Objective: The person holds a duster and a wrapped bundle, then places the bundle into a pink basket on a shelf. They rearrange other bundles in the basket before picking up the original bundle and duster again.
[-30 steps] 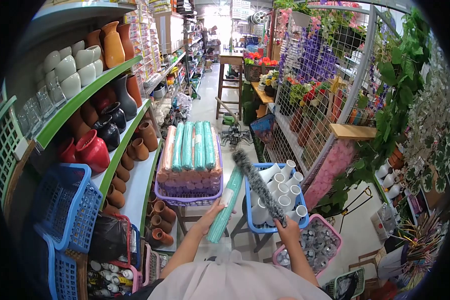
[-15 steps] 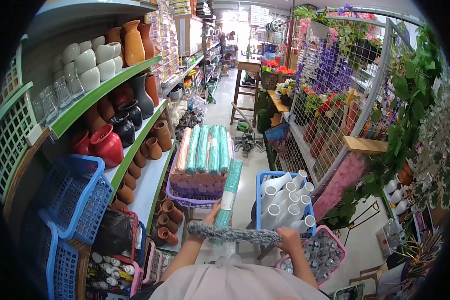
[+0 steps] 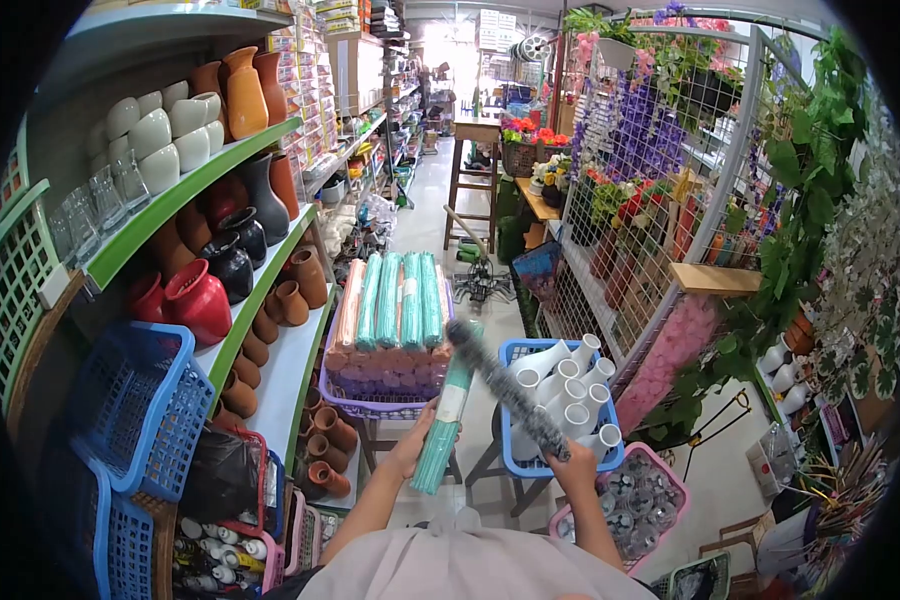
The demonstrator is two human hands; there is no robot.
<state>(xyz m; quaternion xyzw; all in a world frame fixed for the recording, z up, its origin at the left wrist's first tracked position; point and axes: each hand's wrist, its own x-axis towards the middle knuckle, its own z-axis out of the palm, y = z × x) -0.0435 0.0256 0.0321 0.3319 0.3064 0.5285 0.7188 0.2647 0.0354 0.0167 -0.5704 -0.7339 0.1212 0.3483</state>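
My left hand point(image 3: 412, 448) is closed around the lower part of a teal bundle of thin sticks point(image 3: 436, 455) with a pale paper band. In my right hand point(image 3: 573, 466) is a fluffy grey duster point(image 3: 510, 392), slanting up and left, its far end near the bundle's top. Ahead of my left hand, similar teal bundles point(image 3: 413, 300) lie on top of peach and purple ones in a purple basket point(image 3: 370, 408). Beside the duster, a blue basket point(image 3: 513, 461) holds several white vases point(image 3: 567, 385); the duster covers part of the basket.
On the left, shelves point(image 3: 185, 190) carry white pots, glasses, red and black vases and clay pots. Blue baskets point(image 3: 155, 410) stack at lower left. A pink basket point(image 3: 660, 540) of clear glassware sits at lower right. Wire mesh point(image 3: 660, 230) with artificial flowers lines the right side.
The duster has swung from lying level across the bundle to pointing up and forward, away from my left hand. The bundle is tilted more and has dropped slightly. The view has shifted a little.
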